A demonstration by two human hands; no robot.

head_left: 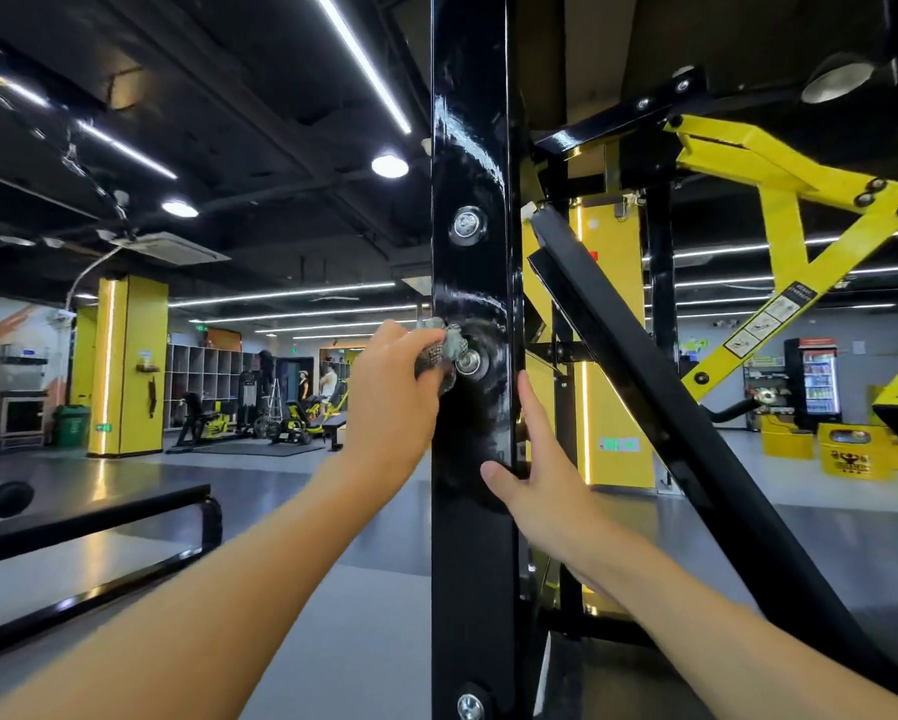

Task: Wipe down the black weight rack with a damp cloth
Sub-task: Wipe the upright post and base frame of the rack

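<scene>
The left hand (pixel 390 402) is clenched round a bunched grey cloth (pixel 436 350) and presses it against the left edge of the rack (pixel 467 148). Here the rack is a glossy black upright running from top to bottom of the view. The cloth touches the rack's front face just left of a steel bolt (pixel 470 362), about halfway up.

The right hand (pixel 535 475) is released and holds nothing, its fingers straight and pointing up. Its thumb lies on the front face below the bolt, and its fingers lie along the rack's right edge.

A second bolt (pixel 467 224) sits higher on the rack and a third bolt (pixel 470 706) near the bottom. Smeared streaks show on the paint around the middle one.

Behind the rack's right edge a black bar (pixel 644 387) slants down to the right, with a yellow frame (pixel 779 210) beyond it. To the left a yellow pillar (pixel 125 366) stands on the grey floor (pixel 332 511), well apart from the rack.
</scene>
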